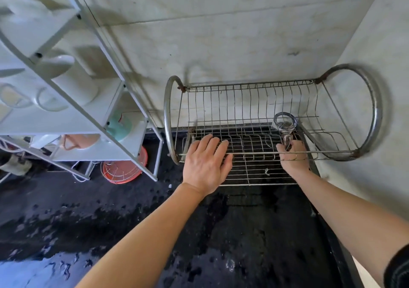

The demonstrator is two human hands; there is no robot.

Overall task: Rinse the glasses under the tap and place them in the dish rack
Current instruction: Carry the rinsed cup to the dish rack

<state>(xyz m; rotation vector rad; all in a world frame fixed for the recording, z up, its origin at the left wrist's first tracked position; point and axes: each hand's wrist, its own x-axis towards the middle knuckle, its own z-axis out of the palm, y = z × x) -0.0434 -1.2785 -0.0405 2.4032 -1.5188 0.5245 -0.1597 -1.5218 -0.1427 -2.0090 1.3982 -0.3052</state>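
1. I see a black countertop, wet and speckled with droplets, meeting a pale, stained marble-look wall.
2. A white shelf unit holding cups stands at the left.
3. The wire dish rack sits at the far right against the wall. It has thin metal grids, round tube hoops at both ends and rusty joints.
4. The left hand lies flat on the rack's near rail, fingers straight and spread.
5. The right hand grips the narrow lower part of a clear glass, which is inside the rack, right of centre.
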